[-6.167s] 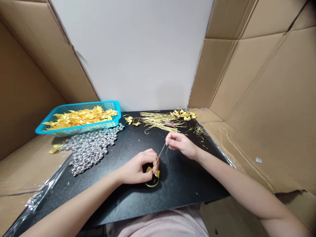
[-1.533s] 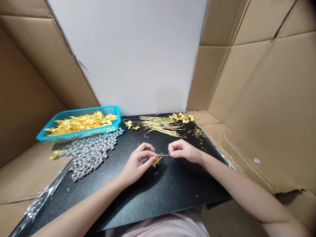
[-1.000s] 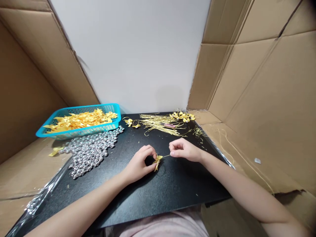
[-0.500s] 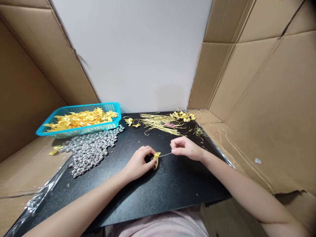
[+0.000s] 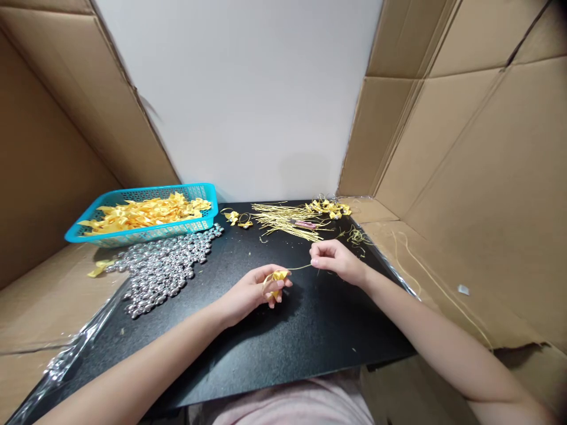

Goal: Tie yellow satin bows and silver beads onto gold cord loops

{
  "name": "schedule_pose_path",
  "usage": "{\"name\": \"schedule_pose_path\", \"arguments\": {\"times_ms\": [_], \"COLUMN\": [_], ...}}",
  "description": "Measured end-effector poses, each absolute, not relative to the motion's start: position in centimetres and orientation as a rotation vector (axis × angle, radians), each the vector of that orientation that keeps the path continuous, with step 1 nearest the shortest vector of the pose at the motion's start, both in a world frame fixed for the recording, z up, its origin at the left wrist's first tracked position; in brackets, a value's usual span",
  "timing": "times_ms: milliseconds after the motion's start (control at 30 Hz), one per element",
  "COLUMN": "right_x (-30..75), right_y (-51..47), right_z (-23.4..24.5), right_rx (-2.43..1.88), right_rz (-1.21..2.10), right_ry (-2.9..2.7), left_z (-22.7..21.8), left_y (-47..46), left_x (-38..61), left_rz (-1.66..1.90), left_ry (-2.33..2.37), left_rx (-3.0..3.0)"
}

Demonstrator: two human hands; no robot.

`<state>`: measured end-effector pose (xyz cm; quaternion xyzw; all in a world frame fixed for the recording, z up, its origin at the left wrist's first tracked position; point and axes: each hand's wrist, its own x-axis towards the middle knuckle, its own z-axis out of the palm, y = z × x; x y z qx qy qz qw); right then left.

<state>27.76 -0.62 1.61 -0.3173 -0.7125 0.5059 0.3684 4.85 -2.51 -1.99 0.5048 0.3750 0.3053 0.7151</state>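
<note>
My left hand [image 5: 252,291] is closed around a small yellow ribbon bow [image 5: 275,278] just above the black board [image 5: 274,348]. A thin gold thread [image 5: 300,268] runs from the bow up and right to my right hand [image 5: 333,260], which pinches its end. The thread is taut between the two hands. Both hands hover over the middle of the board.
A blue basket [image 5: 142,213] of yellow ribbon pieces sits at the back left. Silver beads [image 5: 163,266] lie piled in front of it. Gold thread strands [image 5: 283,219] and finished bows [image 5: 330,206] lie at the back. Cardboard walls [image 5: 465,147] stand on both sides.
My right hand has moved up and to the right, drawing the thread out. My left hand has turned and curled more closely round the bow.
</note>
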Motion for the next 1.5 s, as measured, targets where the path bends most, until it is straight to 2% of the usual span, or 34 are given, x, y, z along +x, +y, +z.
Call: {"name": "schedule_pose_path", "arguments": {"times_ms": [333,800,1500], "right_x": [28.0,28.5,28.9], "right_y": [-0.2,-0.2,0.1], "right_z": [1.2,1.4,1.0], "right_rx": [-0.888,-0.773,-0.784], "right_rz": [1.199,1.255,1.238], "right_ry": [-1.745,-1.745,-1.699], "left_z": [-1.1,-1.3,-2.1], "left_y": [-2.8,-2.5,-2.7], "left_x": [4.8,5.0,4.9], "left_rz": [0.640,0.758,0.903], "left_ry": [0.765,0.766,0.901], "left_rx": [0.885,0.740,1.027]}}
